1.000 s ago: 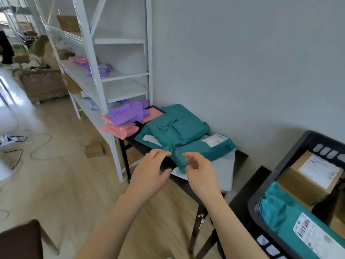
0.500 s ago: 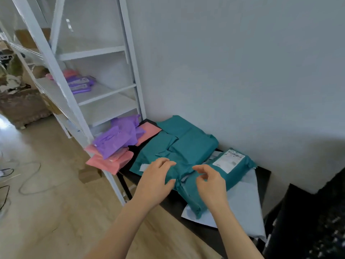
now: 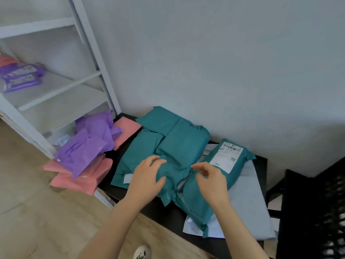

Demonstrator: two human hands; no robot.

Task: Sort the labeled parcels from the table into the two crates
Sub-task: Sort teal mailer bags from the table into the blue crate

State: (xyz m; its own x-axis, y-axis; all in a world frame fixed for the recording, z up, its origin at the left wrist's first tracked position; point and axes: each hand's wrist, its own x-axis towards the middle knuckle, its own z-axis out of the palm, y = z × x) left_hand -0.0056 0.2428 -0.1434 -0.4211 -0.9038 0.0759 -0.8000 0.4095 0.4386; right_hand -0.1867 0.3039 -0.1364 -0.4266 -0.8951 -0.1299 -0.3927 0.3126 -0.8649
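The left hand point(image 3: 147, 177) lies spread on a teal parcel point(image 3: 173, 174). The right hand point(image 3: 211, 179) (fingers loosely curled) is at the labeled parcel point(image 3: 237, 171), grip unclear.

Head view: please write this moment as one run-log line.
left hand: rests on middle teal parcel | right hand: over labelled teal parcel, grip unclear

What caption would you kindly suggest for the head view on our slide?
Left hand and right hand over teal parcels piled on a black table.
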